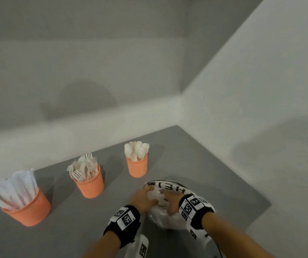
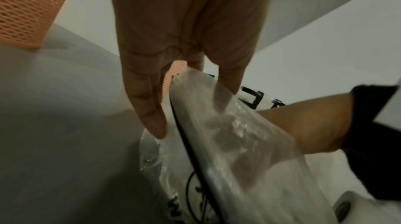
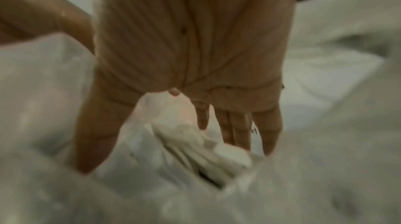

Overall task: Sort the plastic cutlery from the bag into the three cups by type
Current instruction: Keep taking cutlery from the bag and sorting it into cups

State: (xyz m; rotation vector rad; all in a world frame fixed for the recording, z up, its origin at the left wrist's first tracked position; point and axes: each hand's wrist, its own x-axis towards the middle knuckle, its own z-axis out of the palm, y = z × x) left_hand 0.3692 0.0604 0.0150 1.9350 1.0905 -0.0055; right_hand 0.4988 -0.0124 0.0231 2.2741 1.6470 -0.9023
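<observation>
A clear plastic bag (image 1: 168, 219) with black lettering lies on the grey table at the front right. My left hand (image 1: 146, 199) pinches the bag's (image 2: 238, 150) rim, thumb outside and fingers (image 2: 228, 83) inside. My right hand (image 1: 170, 202) is inside the bag, fingers (image 3: 238, 133) straight and touching a pile of white cutlery (image 3: 195, 147). Three orange cups stand in a row. The left cup (image 1: 28, 211) holds knives, the middle cup (image 1: 91, 187) forks, the right cup (image 1: 137, 168) spoons.
The grey table (image 1: 214, 174) sits in a corner of white walls at the back and right. Its right edge runs close behind the bag. An orange cup (image 2: 28, 8) stands near my left hand. Bare tabletop lies between the cups and my arms.
</observation>
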